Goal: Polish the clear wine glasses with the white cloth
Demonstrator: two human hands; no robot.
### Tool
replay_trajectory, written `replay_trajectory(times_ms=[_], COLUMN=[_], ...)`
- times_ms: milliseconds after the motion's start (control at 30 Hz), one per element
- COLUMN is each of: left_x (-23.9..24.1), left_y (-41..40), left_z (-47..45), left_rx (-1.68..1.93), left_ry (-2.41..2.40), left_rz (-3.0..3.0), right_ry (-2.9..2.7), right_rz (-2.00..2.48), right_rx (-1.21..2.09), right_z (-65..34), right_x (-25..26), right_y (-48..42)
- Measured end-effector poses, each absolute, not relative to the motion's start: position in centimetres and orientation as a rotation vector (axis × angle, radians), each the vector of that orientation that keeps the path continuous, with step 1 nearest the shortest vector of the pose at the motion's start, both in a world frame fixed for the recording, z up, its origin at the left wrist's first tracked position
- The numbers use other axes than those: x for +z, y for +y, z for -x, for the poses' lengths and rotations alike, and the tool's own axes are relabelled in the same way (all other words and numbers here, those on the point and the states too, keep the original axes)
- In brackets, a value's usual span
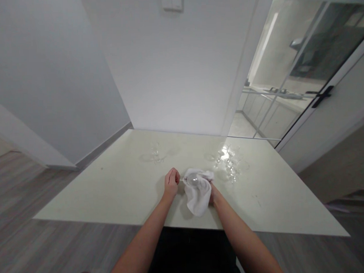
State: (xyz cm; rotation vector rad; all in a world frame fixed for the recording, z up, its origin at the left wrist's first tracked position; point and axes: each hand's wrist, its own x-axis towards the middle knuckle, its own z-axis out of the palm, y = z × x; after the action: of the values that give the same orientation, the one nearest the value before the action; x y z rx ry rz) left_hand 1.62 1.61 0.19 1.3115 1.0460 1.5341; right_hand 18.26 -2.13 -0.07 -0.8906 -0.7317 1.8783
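My left hand (171, 183) is closed in a pinch on the stem of a clear wine glass (193, 178), which lies sideways above the table. A white cloth (198, 193) is wrapped round the glass's bowl and hangs down below it. My right hand (212, 194) is mostly hidden behind the cloth and grips it against the glass. Both hands are over the middle of the white table (112, 190), near its front edge.
A few clear glasses (155, 152) stand at the back left of the table, several more glasses (230, 162) at the back right. A white wall runs behind the table. A glass door (302, 68) is at the right. Grey wood floor lies around.
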Motion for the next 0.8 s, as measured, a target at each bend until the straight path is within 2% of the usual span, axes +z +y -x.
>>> replay_trajectory(times_ms=[67,300,467,633,800], left_x=[0.1,0.4,0.7,0.3,0.5], left_y=[1.4,0.4,1.1,1.3,0.9], left_z=[-2.1,-3.1,-2.5,-2.3,-2.4], left_rx=[1.501,1.099,1.262,1.358,1.097], left_ry=[1.04,0.864,0.929,0.741,0.46], left_rz=[-1.271,-1.627,-1.664,-1.472,-1.176], right_ry=[-0.72,-0.605,-0.766,-1.344,-1.323], right_rz=[0.846,0.863,1.19,1.068,1.072], right_rx=[1.865,1.394,1.23,1.44,1.605], right_z=[-18.2,-17.9,-18.1,-17.9,-18.2], right_x=[-0.2,-1.0,-1.4,-1.3,-0.9], right_y=[-2.0,-0.5,-0.5,-1.8,-2.4])
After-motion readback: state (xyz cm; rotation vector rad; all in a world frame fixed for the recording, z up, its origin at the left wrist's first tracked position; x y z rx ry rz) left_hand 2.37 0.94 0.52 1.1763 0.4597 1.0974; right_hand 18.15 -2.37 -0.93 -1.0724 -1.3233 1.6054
